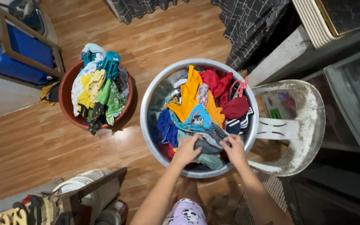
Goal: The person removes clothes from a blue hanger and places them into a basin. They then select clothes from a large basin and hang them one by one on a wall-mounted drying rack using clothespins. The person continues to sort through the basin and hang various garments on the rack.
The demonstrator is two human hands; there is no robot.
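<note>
A large metal basin (151, 98) stands on the wooden floor, heaped with mixed clothes: an orange shirt (189, 96), red garments (218, 83), blue pieces and a grey cloth (210, 143) at the near side. My left hand (186, 149) grips the grey cloth at its left end. My right hand (234, 148) pinches the same grey cloth at its right end. Both forearms reach in from the bottom edge.
A brown tub (65, 102) full of yellow, green and teal clothes sits to the left. A worn white plastic chair (301, 125) stands right of the basin. A blue container (17, 54) behind a wooden frame is at top left; dark checked fabric (246, 29) hangs at the top.
</note>
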